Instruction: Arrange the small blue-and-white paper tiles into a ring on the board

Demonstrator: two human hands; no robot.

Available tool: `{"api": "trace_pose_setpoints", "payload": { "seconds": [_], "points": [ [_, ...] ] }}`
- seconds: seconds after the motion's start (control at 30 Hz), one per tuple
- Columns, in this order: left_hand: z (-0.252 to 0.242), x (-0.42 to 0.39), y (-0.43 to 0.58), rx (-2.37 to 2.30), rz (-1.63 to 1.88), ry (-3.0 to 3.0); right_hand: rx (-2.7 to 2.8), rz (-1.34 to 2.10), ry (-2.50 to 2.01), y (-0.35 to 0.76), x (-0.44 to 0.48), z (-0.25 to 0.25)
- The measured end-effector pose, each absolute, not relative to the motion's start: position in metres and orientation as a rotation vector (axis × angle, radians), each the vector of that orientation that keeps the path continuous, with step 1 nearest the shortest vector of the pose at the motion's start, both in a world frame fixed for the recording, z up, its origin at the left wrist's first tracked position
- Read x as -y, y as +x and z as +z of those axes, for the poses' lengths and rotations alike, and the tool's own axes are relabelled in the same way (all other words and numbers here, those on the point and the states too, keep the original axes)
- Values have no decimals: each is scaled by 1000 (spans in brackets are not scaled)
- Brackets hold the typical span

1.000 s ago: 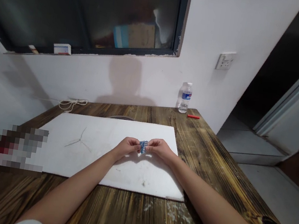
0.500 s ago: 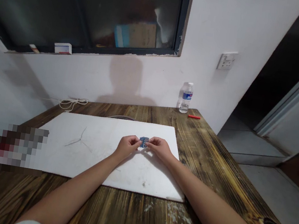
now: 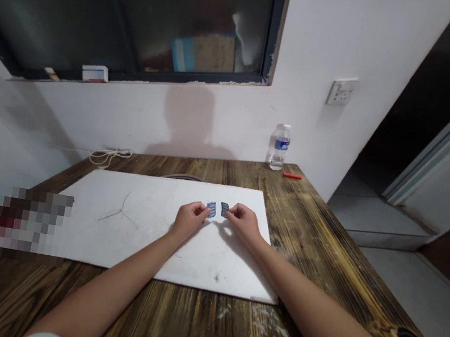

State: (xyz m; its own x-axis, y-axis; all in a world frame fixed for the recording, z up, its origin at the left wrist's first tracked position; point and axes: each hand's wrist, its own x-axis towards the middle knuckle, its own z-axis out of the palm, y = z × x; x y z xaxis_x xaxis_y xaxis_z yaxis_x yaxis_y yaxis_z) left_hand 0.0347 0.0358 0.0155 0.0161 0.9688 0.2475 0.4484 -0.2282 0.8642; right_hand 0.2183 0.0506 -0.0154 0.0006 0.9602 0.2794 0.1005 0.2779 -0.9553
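Note:
My left hand (image 3: 190,221) pinches a small blue-and-white piece of card or foil (image 3: 211,210) between thumb and fingers. My right hand (image 3: 243,223) pinches a matching blue piece (image 3: 224,209). The two pieces stand upright, a narrow gap apart, and their torn or cut edges face each other. Both hands hover just above a white board (image 3: 132,233) lying on a dark wooden table (image 3: 182,322). The fingers hide part of each piece, and the print is too small to read.
A water bottle (image 3: 281,147) and a red stick (image 3: 291,175) stand at the table's far edge. A white cord (image 3: 108,156) lies by the far left corner. A blurred patch (image 3: 28,225) hides the board's left end. The table's right edge drops to a tiled floor.
The single blue piece held between my hands is now two pieces. My hands have moved apart, each with one piece.

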Motion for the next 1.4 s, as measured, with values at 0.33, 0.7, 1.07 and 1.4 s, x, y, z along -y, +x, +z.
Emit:
{"api": "trace_pose_setpoints", "payload": {
  "seconds": [0.33, 0.7, 1.07, 1.4],
  "points": [
    [13, -35, 32, -1202, 993, 1887, 1780, 755, -963, 217, -40, -9],
    [16, -32, 34, -1212, 1085, 1857, 1691, 839, -927, 218, -40, -10],
    [13, -38, 34, -1394, 946, 2229, 1834, 583, -1199, 221, -47, -13],
    [8, -41, 32, -1280, 903, 2353, 1854, 634, -1238, 221, -46, -10]
  ]
}}
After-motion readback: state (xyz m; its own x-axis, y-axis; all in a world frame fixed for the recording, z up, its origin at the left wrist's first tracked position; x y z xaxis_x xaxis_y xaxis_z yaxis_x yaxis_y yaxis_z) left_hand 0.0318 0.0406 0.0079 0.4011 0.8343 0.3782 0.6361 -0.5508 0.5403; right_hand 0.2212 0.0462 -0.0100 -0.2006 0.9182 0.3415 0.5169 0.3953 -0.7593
